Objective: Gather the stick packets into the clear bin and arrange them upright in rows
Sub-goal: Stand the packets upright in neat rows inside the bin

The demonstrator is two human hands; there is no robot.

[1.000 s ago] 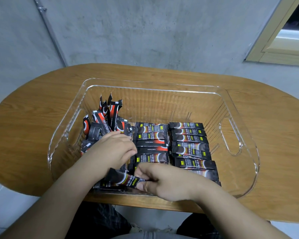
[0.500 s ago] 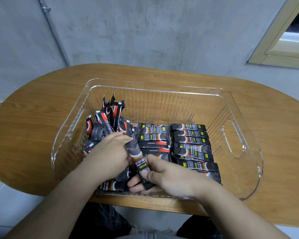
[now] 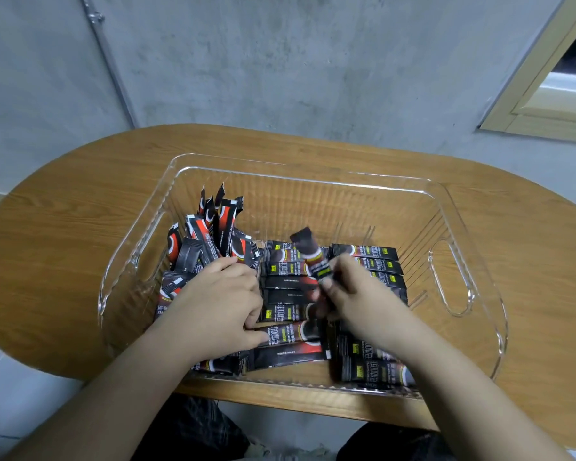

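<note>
A clear bin (image 3: pixel 313 181) stands on an oval wooden table (image 3: pixel 64 254). Inside it lie several black stick packets in two flat rows (image 3: pixel 290 284), with a loose upright bunch (image 3: pixel 213 227) leaning at the left wall. My right hand (image 3: pixel 356 297) pinches one stick packet (image 3: pixel 311 254) and holds it raised, tilted up and to the left over the rows. My left hand (image 3: pixel 220 304) rests palm down on the packets at the left of the bin, fingers spread toward the middle row; whether it holds any packet I cannot tell.
The bin has cut-out handles at its left (image 3: pixel 147 247) and right (image 3: pixel 449 277) ends. A grey concrete wall (image 3: pixel 280 61) rises behind the table, with a window frame (image 3: pixel 546 94) at the upper right. The table's near edge is close to my body.
My right hand has lifted the packet from the bin's front edge and carried it up and to the right, now over the middle rows. My left hand has stayed on the left pile.
</note>
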